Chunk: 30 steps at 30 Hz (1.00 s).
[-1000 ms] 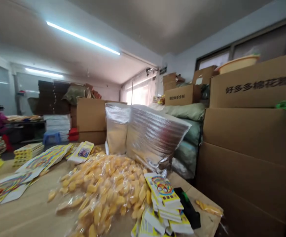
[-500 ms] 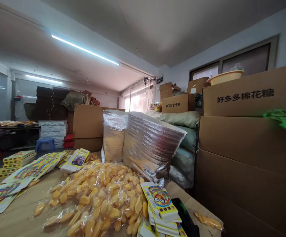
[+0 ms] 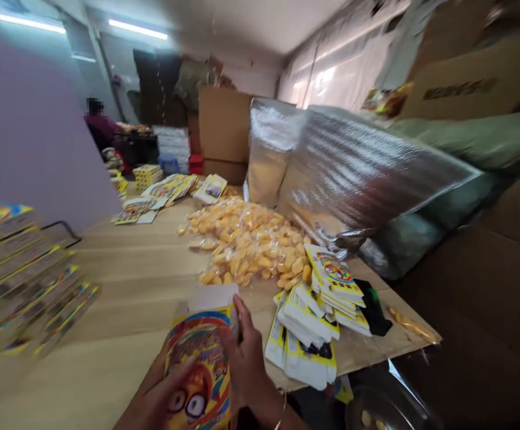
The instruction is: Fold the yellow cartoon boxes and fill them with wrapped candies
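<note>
My left hand (image 3: 155,382) and my right hand (image 3: 248,358) hold a colourful printed box (image 3: 201,364) between them, low in the middle of the view. Its white top flap (image 3: 213,297) stands open, facing away from me. My right fingers wrap the box's right edge; my left hand grips its left side, slightly blurred. Just beyond lies a heap of yellow pieces in clear wrappers (image 3: 260,239). To the right of my hands, flat printed cartons (image 3: 309,316) are piled on the wooden table (image 3: 134,269).
Stacked printed boxes (image 3: 13,280) stand at the left, beside a purple-grey panel (image 3: 40,131). Silver foil bags (image 3: 358,167) rise behind the heap. A black object (image 3: 373,307) lies near the right edge. A person (image 3: 103,125) sits far back left.
The view has swung down and to the left. Both my hands and the box they hold have come into view, as have the stacked boxes at the left.
</note>
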Motion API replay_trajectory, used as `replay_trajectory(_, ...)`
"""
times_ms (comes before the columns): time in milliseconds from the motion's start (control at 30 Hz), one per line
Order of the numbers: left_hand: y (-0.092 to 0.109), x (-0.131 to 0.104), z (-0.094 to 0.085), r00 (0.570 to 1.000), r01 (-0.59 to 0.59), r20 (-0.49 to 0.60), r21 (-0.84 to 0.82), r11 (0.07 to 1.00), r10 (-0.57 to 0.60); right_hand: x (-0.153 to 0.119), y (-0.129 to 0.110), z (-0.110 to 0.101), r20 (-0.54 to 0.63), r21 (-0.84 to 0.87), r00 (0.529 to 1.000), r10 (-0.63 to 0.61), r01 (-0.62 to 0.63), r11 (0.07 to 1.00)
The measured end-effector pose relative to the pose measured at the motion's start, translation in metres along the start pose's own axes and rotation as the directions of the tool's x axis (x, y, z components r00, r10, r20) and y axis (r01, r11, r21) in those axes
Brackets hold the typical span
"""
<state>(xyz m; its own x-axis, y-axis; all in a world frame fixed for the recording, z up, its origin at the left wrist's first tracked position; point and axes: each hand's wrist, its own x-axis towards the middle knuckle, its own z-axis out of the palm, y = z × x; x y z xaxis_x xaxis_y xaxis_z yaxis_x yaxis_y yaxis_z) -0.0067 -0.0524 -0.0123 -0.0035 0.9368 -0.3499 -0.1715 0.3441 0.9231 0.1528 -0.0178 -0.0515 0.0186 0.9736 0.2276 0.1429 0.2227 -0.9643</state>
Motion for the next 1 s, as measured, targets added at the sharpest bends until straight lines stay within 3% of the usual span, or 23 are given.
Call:
replay_trajectory(100, -0.002, 0.001, -0.002, 0.998, -0.055, -0.007, -0.052, 0.997, 0.055, -0.003, 0.000, -0.010, 0.102, 0.039, 0.993, 0.056, -0.060, 0.997)
replay_trajectory(267, -0.003, 0.015, -0.015, 0.983, -0.075, 0.164, -0.056, 0.996, 0.083, -0.006, -0.009, -0.024, 0.284, 0.140, 0.958, 0.035, -0.077, 0.987)
replay_trajectory(367, -0.003, 0.025, -0.019, 0.969, -0.137, 0.207, 0.003, 0.990, 0.134, -0.009, -0.008, -0.019, 0.227, 0.160, 0.974, -0.025, -0.012, 0.987)
replay_trajectory(500, 0.002, 0.027, -0.016, 0.974, -0.190, 0.134, 0.026, 0.981, 0.185, -0.009, -0.010, -0.015, 0.092, 0.226, 0.995, -0.033, 0.012, 0.974)
replay_trajectory(567, 0.005, 0.025, -0.016, 0.972, -0.201, 0.125, 0.026, 0.979, 0.197, -0.006, -0.016, -0.020, 0.111, 0.179, 0.989, -0.094, 0.073, 0.981)
replay_trajectory(700, 0.014, 0.019, -0.016, 0.949, -0.264, 0.209, 0.120, 0.957, 0.236, 0.003, -0.034, -0.031, 0.228, 0.112, 0.955, -0.190, 0.168, 0.979)
replay_trajectory(767, 0.020, 0.016, -0.012, 0.949, -0.271, 0.200, 0.117, 0.956, 0.244, 0.007, -0.042, -0.031, 0.224, 0.140, 0.967, -0.119, 0.089, 0.986)
replay_trajectory(867, 0.027, 0.014, -0.005, 0.974, -0.207, 0.105, 0.068, 0.976, 0.199, 0.011, -0.047, -0.026, 0.175, 0.158, 0.982, 0.072, -0.100, 0.982)
replay_trajectory(1000, 0.028, 0.017, -0.003, 0.992, -0.098, 0.089, 0.072, 0.993, 0.092, 0.014, -0.049, -0.023, 0.187, 0.174, 0.962, 0.198, -0.231, 0.957)
